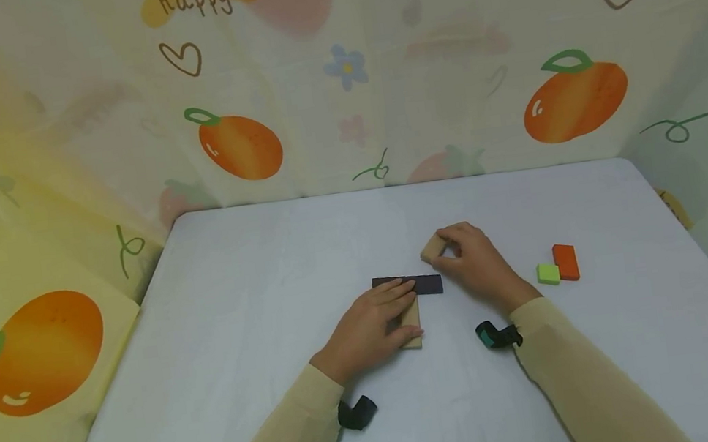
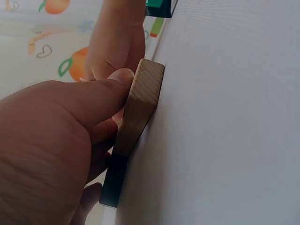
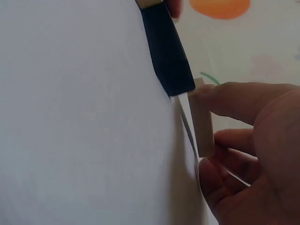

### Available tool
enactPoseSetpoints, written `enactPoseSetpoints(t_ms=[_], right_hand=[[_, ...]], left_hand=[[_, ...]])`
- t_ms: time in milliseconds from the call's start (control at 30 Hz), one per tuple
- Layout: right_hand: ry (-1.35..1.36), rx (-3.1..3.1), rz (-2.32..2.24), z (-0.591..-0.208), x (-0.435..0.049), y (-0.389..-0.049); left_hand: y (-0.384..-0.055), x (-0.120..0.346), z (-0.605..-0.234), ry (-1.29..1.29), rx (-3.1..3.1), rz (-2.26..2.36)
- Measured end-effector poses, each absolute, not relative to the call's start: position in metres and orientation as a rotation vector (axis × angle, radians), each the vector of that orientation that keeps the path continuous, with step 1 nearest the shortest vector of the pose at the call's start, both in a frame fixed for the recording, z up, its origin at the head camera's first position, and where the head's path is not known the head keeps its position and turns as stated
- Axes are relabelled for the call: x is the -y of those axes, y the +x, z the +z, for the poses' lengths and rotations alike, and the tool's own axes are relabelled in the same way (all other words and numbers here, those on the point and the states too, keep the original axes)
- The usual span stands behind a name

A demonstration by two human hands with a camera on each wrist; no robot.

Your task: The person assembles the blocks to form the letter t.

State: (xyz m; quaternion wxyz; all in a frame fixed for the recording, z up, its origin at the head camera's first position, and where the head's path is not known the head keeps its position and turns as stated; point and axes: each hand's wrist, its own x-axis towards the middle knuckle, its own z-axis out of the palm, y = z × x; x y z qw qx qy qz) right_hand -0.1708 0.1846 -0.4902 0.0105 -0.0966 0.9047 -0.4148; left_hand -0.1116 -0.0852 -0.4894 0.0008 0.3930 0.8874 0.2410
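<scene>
My left hand [image 1: 373, 325] lies over a flat arrangement on the white table. Its fingers rest on a dark rectangular block [image 1: 428, 285], and its thumb touches the near part of a long light wooden block [image 1: 413, 341]. In the left wrist view the wooden block [image 2: 143, 89] meets the dark block [image 2: 114, 180] end to side, forming a T shape partly hidden by the fingers. Just beyond the dark block, my right hand [image 1: 475, 261] pinches a small wooden block [image 1: 433, 249] between thumb and fingers. The right wrist view has this wooden block [image 3: 201, 124] held on edge above the table.
To the right of my right hand, a small lime-green block [image 1: 548, 274] sits against an orange-red rectangular block [image 1: 567, 262]. The white table [image 1: 255, 277] ends at a patterned cloth [image 1: 316, 130] behind and at the sides. Each sleeve carries a black wrist camera [image 1: 358, 414].
</scene>
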Motion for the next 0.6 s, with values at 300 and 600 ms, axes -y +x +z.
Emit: enactPoseSetpoints(t_ms=[300, 600], right_hand=[[-0.405, -2.733, -1.329, -0.489, -0.173, -0.177], [-0.431, -2.719, -1.385, -0.492, -0.169, -0.183]], left_hand=[[-0.112, 0.084, -0.490, 1.250, -2.794, 0.749], [-0.113, 0.085, -0.492, 1.246, -2.794, 0.749]])
